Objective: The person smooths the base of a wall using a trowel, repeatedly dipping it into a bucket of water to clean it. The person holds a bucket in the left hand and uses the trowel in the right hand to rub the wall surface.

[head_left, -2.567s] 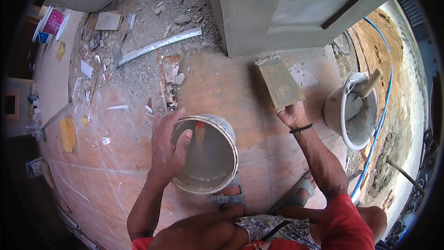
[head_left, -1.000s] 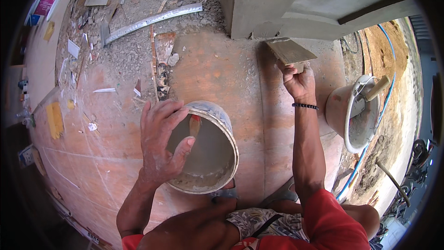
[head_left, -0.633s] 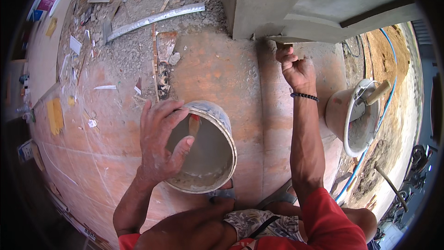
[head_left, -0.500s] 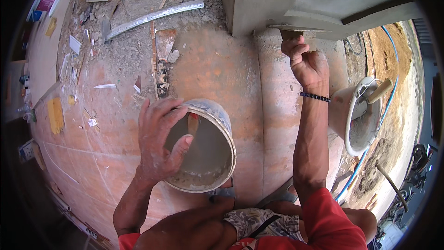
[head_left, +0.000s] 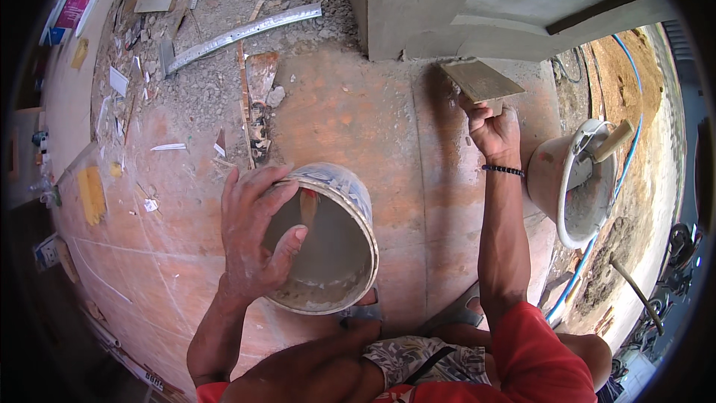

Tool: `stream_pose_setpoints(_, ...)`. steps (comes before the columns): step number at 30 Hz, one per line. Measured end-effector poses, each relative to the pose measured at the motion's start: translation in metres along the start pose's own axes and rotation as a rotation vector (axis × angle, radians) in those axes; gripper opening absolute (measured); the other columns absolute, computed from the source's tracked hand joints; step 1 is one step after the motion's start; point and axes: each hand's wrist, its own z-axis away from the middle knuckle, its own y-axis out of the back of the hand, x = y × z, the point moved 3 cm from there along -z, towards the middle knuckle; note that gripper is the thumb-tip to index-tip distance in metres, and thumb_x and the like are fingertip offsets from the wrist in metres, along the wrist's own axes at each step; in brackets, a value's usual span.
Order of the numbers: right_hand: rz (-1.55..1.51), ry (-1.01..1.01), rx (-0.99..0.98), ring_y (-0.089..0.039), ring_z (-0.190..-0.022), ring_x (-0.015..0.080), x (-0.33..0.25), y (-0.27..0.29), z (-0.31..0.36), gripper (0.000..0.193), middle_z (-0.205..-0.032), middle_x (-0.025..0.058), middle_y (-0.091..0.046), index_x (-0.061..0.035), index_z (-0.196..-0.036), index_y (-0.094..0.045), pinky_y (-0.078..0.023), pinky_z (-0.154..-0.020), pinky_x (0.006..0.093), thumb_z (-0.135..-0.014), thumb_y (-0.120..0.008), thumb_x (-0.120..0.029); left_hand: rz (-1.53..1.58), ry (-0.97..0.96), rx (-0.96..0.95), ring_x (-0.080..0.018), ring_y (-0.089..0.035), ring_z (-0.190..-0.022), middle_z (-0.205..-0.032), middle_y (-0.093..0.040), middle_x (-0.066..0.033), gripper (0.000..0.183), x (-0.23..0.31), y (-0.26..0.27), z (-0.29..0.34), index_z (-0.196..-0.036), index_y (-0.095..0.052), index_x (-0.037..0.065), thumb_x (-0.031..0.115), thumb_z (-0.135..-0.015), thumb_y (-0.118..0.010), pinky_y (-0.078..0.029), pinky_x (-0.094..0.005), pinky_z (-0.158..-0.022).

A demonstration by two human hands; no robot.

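My right hand (head_left: 495, 134) grips a plastering trowel (head_left: 483, 80) from below, fingers curled round its mostly hidden handle. The trowel's flat grey plate faces up, apart from the plastered wall base (head_left: 432, 22) beyond it. My left hand (head_left: 257, 235) is open over the left rim of a round bucket (head_left: 371, 216), fingers spread and thumb reaching over the opening. Inside the bucket is grey watery mix (head_left: 335, 246), with a wooden-handled tool (head_left: 309, 207) leaning against the far wall. Its lower end is hidden in the mix.
At right stands a second pale bucket (head_left: 548, 175) with a wooden-handled tool (head_left: 613, 142) across it. A blue hose (head_left: 640, 97) runs beside it. Farther left lie rubble (head_left: 224, 15), a metal strip (head_left: 246, 31) and a yellow piece (head_left: 91, 195). My feet are below the near bucket.
My right hand has drawn the trowel back from the wall's lower edge and tilted it so its flat plate now shows. My left hand has stayed at the bucket rim.
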Motion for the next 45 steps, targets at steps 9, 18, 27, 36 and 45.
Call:
stream_pose_setpoints(9,-0.169,-0.007,0.09,-0.06,-0.079,0.0303,-0.009,-0.023,-0.026,0.036,-0.101,0.0218,-0.055,0.0059,-0.125,-0.04,-0.06,-0.06,0.0292,-0.102,-0.036,-0.021,-0.006,0.01,-0.003,-0.0361,-0.053,-0.121,-0.129,-0.057,-0.0181,0.05,0.001,-0.002,-0.002,-0.12,-0.06,0.001,0.041,-0.089,-0.061,-0.019,-0.0591,-0.114)
stream_pose_setpoints(18,-0.098,-0.012,-0.276,-0.058,-0.078,0.0276,0.033,-0.112,0.062,0.04,-0.109,0.0266,-0.052,0.0086,-0.127,-0.042,-0.058,-0.053,0.0275,-0.099,-0.045,-0.02,-0.031,-0.004,0.006,-0.0358,-0.052,-0.121,-0.129,-0.055,-0.0174,0.046,0.001,0.0,0.003,-0.122,-0.059,0.003,0.034,-0.089,-0.064,-0.021,-0.0584,-0.112)
stream_pose_setpoints(27,0.023,0.043,-0.057,-0.056,-0.079,0.0193,0.051,0.014,0.015,0.035,-0.107,0.0171,-0.055,0.0016,-0.126,-0.051,-0.058,-0.056,0.0239,-0.098,-0.05,-0.02,0.009,-0.016,0.002,-0.0366,-0.051,-0.122,-0.13,-0.055,-0.0172,0.045,0.001,-0.002,0.0,-0.121,-0.06,0.004,0.032,-0.087,-0.067,-0.021,-0.0581,-0.112)
stream_pose_setpoints(36,-0.015,-0.052,-0.136,-0.059,-0.08,0.0221,0.082,0.008,-0.033,0.031,-0.103,0.0175,-0.055,0.0033,-0.122,-0.051,-0.06,-0.061,0.0255,-0.096,-0.05,-0.014,0.005,-0.014,-0.016,-0.0369,-0.052,-0.123,-0.132,-0.055,-0.0202,0.049,-0.002,-0.002,0.002,-0.122,-0.059,0.002,0.036,-0.087,-0.065,-0.019,-0.0594,-0.113)
stream_pose_setpoints(45,-0.229,-0.059,-0.028,-0.058,-0.085,0.0304,0.088,-0.056,-0.029,0.029,-0.098,0.0215,-0.05,0.012,-0.118,-0.044,-0.062,-0.067,0.0332,-0.094,-0.048,-0.004,-0.015,-0.017,-0.003,-0.0362,-0.05,-0.123,-0.131,-0.054,-0.0169,0.045,0.0,-0.001,0.003,-0.122,-0.06,0.004,0.03,-0.085,-0.066,-0.023,-0.0577,-0.112)
